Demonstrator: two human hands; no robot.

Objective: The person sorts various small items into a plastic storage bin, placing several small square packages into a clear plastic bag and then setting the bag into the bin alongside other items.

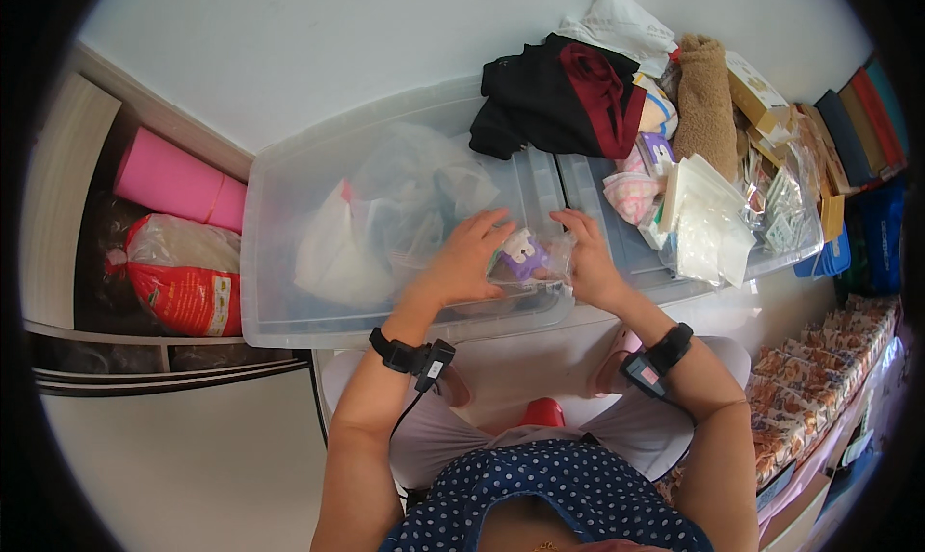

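A clear plastic bag [556,257] lies between my two hands, above the right part of a translucent plastic storage box [271,277]. Inside or beneath its film shows a purple packet [531,264] with a white cartoon animal face. My left hand [462,259] curves around the packet's left side, thumb and fingers spread; whether it grips is unclear. On the other side, my right hand [594,266] has hold of the bag's edge, its thumb partly hidden. Beneath the box's clear lid, a white bag [340,256] and crumpled clear plastic [426,162] show through.
Folded black and dark-red cloth [556,97] straddles two boxes. Farther right are a brown fleece roll [701,111], white foam trays [704,205] and small cartons [755,93]. At left, a shelf holds a pink roll [181,180] and a red-and-clear bag [184,277]. A red stool [542,412] shows below.
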